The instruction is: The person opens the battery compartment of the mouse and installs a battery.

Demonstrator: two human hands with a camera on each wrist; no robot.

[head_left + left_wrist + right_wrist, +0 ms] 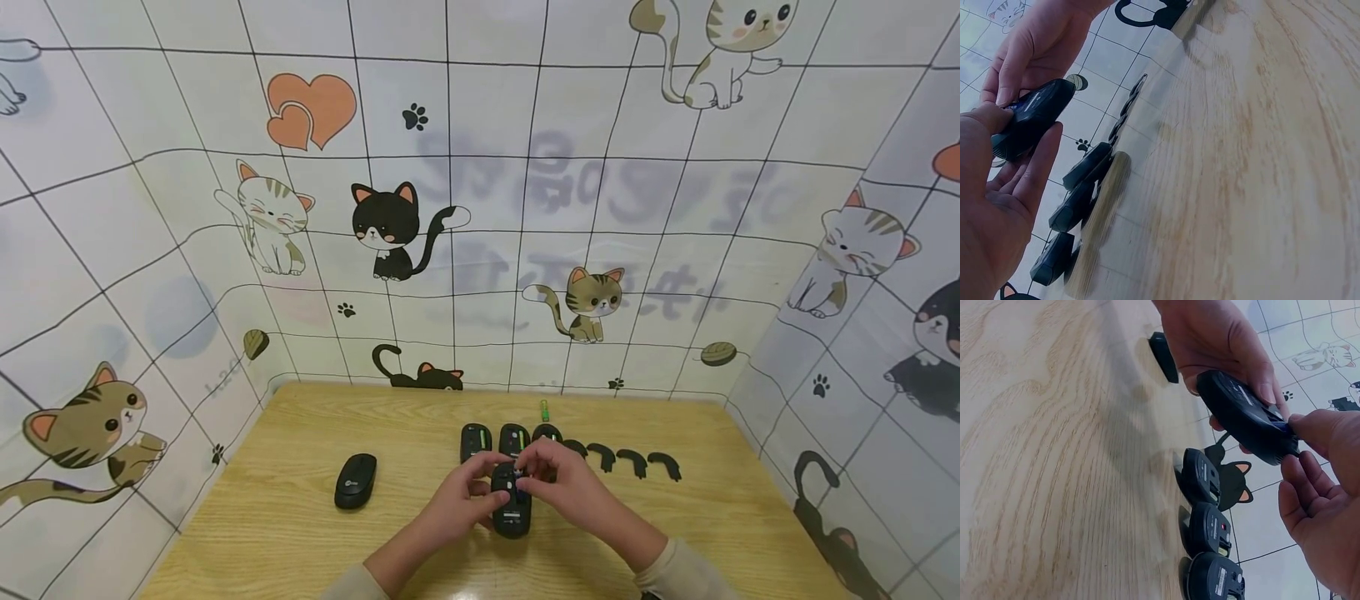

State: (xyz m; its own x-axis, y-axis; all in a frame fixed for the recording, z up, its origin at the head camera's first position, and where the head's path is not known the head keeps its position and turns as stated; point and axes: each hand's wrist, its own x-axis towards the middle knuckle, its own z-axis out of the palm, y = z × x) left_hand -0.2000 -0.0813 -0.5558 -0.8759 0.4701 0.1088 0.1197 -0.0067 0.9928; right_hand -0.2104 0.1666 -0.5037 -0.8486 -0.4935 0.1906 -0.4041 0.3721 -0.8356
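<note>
A black computer mouse (512,515) is held a little above the table with its underside up and its battery slot uncovered. My left hand (459,498) grips it along one side, thumb on the underside and fingers beneath, as the left wrist view shows. At the slot end, my right hand (567,483) has its thumb against a dark blue piece (1281,425), seemingly a battery, while its fingers touch the end of the mouse. How far the blue piece sits in the slot is partly hidden by the thumb.
Behind the hands, several black mice (476,440) lie underside up, with green batteries showing in their slots. A loose green battery (544,410) lies farther back. Curved black covers (632,462) form a row on the right. Another mouse (356,482) rests upright on the left.
</note>
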